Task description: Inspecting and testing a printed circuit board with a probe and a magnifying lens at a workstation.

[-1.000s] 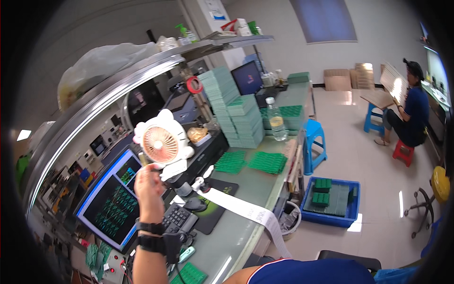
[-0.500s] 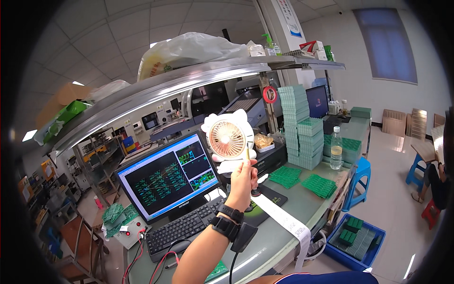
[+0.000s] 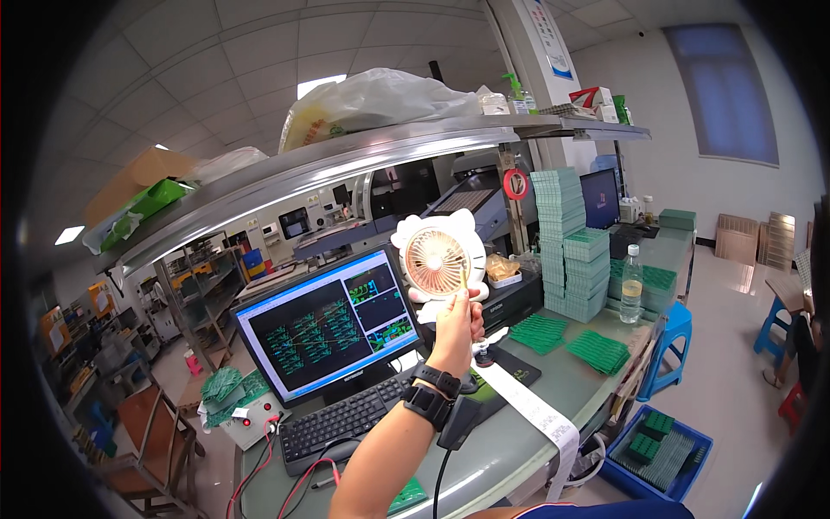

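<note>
My left hand (image 3: 458,330) is raised over the desk, its fingers closed around a thin yellowish stick (image 3: 463,278) that points upward. The stick's exact kind is too small to tell. Just behind its tip stands a white cat-shaped fan (image 3: 468,240) with a pinkish round grille. A black band and a black watch (image 3: 428,402) circle my left wrist. Beside the wrist is a black device (image 3: 460,424) with a cable. Below the hand lies a black keyboard (image 3: 346,426), partly hidden by my arm. My right hand is out of view.
Left of the fan stands a lit monitor (image 3: 324,333). A white paper strip (image 3: 527,405) runs over the desk edge. To the right are green board stacks (image 3: 596,350), a tall tray stack (image 3: 558,216) and a bottle (image 3: 632,298). A blue bin (image 3: 692,471) sits on the floor.
The whole view has shifted slightly, so the desk things appear farther right and a little lower. My left hand keeps its grip on the stick in front of the fan.
</note>
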### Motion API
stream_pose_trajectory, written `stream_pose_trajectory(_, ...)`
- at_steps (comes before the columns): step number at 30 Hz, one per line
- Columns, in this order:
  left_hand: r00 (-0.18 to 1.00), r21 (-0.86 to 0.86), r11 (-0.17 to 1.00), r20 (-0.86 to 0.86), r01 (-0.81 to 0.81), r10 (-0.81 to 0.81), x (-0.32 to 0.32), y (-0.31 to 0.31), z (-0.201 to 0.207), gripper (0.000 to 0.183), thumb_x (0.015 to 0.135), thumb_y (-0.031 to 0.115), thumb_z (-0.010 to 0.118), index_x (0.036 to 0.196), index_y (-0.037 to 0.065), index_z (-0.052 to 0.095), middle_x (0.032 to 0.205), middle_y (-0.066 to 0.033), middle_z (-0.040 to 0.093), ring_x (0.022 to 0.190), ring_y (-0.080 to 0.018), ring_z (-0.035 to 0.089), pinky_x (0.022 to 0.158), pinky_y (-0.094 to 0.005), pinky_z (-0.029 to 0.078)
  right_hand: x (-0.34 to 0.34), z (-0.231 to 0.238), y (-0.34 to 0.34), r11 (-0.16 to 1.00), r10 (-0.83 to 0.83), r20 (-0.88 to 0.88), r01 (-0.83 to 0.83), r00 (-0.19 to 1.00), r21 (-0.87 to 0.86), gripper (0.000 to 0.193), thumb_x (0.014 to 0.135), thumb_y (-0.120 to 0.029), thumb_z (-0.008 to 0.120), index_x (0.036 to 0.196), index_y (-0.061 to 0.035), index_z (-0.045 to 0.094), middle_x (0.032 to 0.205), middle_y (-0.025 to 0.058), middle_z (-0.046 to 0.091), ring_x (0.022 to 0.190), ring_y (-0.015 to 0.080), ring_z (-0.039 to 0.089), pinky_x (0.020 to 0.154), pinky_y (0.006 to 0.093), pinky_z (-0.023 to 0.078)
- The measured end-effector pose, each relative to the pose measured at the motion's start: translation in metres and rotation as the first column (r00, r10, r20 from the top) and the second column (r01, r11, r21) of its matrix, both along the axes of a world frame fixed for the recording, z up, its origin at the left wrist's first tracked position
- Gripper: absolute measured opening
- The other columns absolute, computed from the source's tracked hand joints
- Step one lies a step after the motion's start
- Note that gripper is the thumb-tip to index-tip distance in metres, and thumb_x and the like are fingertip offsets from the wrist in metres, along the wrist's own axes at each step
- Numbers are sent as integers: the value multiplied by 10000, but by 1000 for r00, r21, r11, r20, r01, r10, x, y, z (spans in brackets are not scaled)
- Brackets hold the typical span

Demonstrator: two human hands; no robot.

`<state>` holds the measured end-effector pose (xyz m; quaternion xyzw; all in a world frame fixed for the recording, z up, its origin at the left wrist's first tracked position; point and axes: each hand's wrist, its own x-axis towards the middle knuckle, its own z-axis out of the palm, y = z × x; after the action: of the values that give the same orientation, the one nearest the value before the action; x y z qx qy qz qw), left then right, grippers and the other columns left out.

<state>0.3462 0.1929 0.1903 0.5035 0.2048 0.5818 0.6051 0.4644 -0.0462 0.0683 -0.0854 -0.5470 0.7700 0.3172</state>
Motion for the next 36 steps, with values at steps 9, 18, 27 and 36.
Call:
stream_pose_trajectory(9,997,-46,996,28,-75,76,-24,0,-6,249,1015,269,420,1107,49,494,737,1,484,518,-66,382,465,-222,307,1,0,0,1000,-11,19,11,1000,-13,234,959,-244,536,878,-41,619,778,51,654,685,156,619,600,264,485)
stream_pose_trajectory(18,988,-59,990,82,-125,129,-36,2,-6,252,1015,279,429,1091,49,498,693,13,464,498,-62,360,443,-214,285,1,-1,1,999,-26,31,27,999,-30,232,959,-244,537,879,-43,620,778,46,652,684,150,617,600,260,484)
stream_pose_trajectory(27,986,-35,989,84,-143,145,-52,8,-12,277,1010,293,431,1113,42,489,714,6,465,507,-65,364,477,-223,306,5,-1,9,998,-52,15,53,999,-45,230,959,-245,537,879,-44,620,777,42,651,682,145,615,599,257,482)
stream_pose_trajectory(36,990,-69,990,63,-121,125,-51,0,-15,277,1008,294,434,1111,43,488,718,6,472,502,-63,364,469,-221,307,2,-4,7,996,-70,24,71,997,-59,229,959,-245,538,880,-46,620,776,38,650,681,140,613,598,253,481)
